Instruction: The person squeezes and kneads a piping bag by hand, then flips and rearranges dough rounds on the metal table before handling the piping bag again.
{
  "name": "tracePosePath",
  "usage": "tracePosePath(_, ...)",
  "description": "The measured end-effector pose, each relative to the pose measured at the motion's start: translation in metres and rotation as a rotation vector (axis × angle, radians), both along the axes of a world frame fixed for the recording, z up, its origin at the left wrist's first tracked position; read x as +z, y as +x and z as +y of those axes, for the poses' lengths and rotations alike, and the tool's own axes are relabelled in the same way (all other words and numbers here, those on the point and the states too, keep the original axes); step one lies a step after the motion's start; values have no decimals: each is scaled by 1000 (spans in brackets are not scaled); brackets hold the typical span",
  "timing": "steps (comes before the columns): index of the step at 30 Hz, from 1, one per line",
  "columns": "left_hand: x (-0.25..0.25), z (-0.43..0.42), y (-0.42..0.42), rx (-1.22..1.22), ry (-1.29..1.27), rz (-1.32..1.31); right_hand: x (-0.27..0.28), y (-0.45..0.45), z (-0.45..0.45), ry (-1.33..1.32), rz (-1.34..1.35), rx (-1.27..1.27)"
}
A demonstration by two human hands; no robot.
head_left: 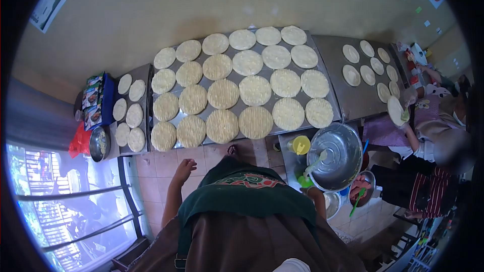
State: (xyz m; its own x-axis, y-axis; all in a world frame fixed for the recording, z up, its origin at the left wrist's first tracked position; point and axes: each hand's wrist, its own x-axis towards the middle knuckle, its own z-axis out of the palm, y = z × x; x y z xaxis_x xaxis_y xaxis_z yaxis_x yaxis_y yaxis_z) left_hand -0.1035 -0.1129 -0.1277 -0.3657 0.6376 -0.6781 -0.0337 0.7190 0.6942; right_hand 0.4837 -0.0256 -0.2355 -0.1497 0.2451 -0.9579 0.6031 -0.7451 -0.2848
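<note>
My left hand hangs over the tiled floor in front of the table, fingers loosely bent and slightly apart, with nothing in it. At the near rim of a large metal bowl, my right hand is closed around the green handle of a spatula. Pale cream coats the spatula's blade, and smears of it line the bowl. Rows of flat round dough discs cover the metal table; many carry pale, ridged spread. A yellow cup stands left of the bowl.
Smaller dough discs lie on the left table and the right table. Another person works at the right, holding a disc. A bowl of pinkish filling sits near the large bowl. A blue crate stands left.
</note>
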Motion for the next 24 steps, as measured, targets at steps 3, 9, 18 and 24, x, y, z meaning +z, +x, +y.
tracePosePath(3, 24, 48, -24, -21, 147, 3, 77, -64, 71, 108, -90, -16)
tracePosePath(9, 49, 148, -58, -7, 475, -8, 139, -178, 180, 637, 86, -105)
tracePosePath(18, 67, 242, -99, 139, 576, -35, 184, -332, 296, 437, 395, -227)
tracePosePath(24, 75, 251, -72, 214, 559, 12, 159, -358, 392, 510, 459, -364)
